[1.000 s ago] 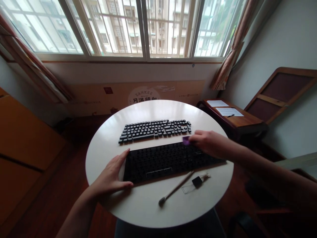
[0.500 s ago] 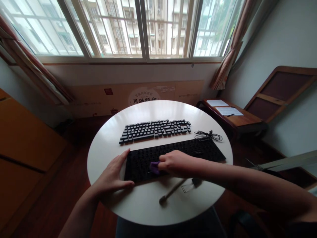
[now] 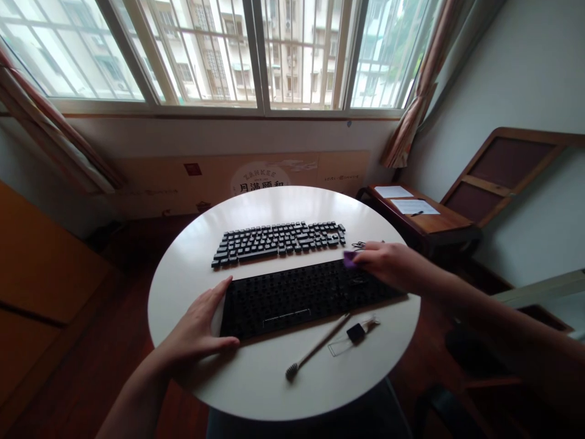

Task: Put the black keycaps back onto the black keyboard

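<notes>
A black keyboard base (image 3: 283,299) without its keycaps lies across the round white table (image 3: 183,256). My left hand (image 3: 201,323) grips its left end, thumb at the front edge and fingers at the back corner. Pinched in my right hand (image 3: 388,262) is a purple cloth (image 3: 350,259), at the base's back edge toward the right. Behind the base, the removed keycaps (image 3: 274,241) are laid out in keyboard rows. In front lie a toothbrush (image 3: 315,347) and a wire keycap puller (image 3: 355,332) with a black block. My right hand partly hides the coiled cable (image 3: 359,246).
A wooden chair (image 3: 434,222) at the right bears paper sheets (image 3: 414,206) and a pen. A printed cardboard panel (image 3: 205,177) stands under the barred window. An orange-brown cabinet (image 3: 36,274) is at the left.
My right hand has moved the purple cloth from the middle of the keyboard base to its back right, uncovering the toothbrush and puller. My left hand keeps its grip. The view shifted slightly.
</notes>
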The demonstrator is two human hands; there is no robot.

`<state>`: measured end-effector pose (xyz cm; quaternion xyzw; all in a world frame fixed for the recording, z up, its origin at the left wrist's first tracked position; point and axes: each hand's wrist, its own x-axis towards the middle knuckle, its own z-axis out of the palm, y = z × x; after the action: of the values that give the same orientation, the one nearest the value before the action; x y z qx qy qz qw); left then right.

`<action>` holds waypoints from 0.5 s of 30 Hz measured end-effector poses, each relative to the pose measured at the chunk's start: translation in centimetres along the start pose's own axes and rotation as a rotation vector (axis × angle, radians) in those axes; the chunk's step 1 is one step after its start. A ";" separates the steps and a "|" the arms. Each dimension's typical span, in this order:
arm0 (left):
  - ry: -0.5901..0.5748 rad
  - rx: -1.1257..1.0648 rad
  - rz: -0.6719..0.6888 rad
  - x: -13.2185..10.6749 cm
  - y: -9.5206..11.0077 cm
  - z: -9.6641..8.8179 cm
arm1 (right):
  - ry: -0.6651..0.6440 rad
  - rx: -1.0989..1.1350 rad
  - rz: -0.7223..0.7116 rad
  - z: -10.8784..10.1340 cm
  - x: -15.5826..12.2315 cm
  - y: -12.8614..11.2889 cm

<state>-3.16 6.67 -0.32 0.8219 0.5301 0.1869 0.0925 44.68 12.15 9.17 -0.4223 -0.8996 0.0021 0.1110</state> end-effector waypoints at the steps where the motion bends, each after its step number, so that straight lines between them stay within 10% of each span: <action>1: 0.005 0.001 0.002 0.0 -0.1 0.1 | 0.006 0.017 -0.108 0.5 2.1 -3.5; 5: 0.012 0.001 0.025 -0.1 -0.9 0.7 | -0.093 0.047 -0.494 3.9 9.2 -16.6; 8: 0.032 0.008 0.051 -0.1 -1.3 1.0 | -0.185 -0.014 -0.552 6.0 11.0 -21.1; 11: 0.024 0.018 0.056 -0.1 -1.3 0.9 | -0.186 -0.038 -0.487 6.1 9.4 -19.2; 15: 0.003 0.045 0.045 -0.1 -1.2 0.6 | -0.241 -0.028 -0.285 4.3 3.3 -9.7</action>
<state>-3.98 7.17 -1.30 0.8352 0.5158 0.1780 0.0691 34.38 8.80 6.60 -0.2887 -0.9571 0.0243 -0.0044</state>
